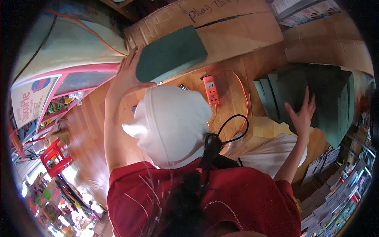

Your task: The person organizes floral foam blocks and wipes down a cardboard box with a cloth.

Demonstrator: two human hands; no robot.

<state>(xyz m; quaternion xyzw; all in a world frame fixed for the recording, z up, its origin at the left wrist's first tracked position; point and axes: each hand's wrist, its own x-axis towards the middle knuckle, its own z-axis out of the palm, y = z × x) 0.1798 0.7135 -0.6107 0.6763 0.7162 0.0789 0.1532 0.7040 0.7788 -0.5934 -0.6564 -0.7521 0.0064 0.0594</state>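
My left hand (132,69) grips the left end of a dark green flat block (173,53), its thumb along the near edge and its fingers by the far left corner. The block rests over a cardboard box (244,33) with handwriting on it. On the right, my right hand (303,112) lies over the near side of a stack of dark green sheets (327,91), fingers spread apart. Between my arms are my legs in white trousers (173,122), with a dark braid hanging over my red shirt (252,197).
An orange power strip (211,91) with an orange cord lies on the wooden floor (92,118). To the left are a pink-framed rack (61,85) and a small red chair (56,158). Piles of books or papers (335,197) line the lower right.
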